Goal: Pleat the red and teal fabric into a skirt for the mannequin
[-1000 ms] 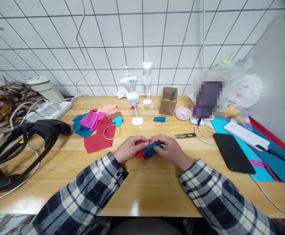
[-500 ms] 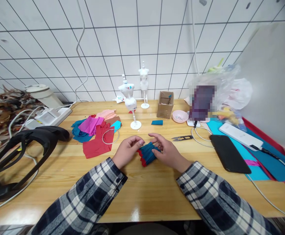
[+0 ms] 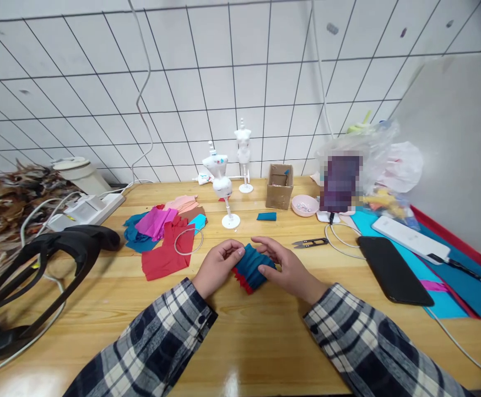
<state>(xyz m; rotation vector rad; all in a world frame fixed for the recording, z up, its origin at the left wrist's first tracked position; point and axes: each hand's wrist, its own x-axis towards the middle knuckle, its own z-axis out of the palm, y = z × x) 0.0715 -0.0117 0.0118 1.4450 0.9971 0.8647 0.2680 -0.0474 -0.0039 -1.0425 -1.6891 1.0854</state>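
A gathered teal piece of crepe paper [image 3: 254, 266] with a frilled red edge is held just above the table's front middle. My left hand [image 3: 220, 266] pinches its upper left corner between thumb and fingers. At its right side, my right hand [image 3: 292, 268] has the thumb on the front, while its index finger reaches over the top and the other fingers are partly hidden behind. Beyond my hands lies a small folded teal strip [image 3: 266, 216]. A pair of thread snips [image 3: 311, 242] rests to the right of my right hand.
Two white miniature dress forms [image 3: 222, 184] stand behind, near a cardboard box [image 3: 279, 193] and a pink bowl [image 3: 305, 205] of small shiny bits. Crepe scraps [image 3: 168, 253] lie left, beside a black headset [image 3: 79, 248]. A black phone [image 3: 393, 270] and cables lie right.
The crepe piece has turned and tilted a little between my hands, showing more teal. My left thumb now presses on its upper corner. The whole view has shifted slightly downward.
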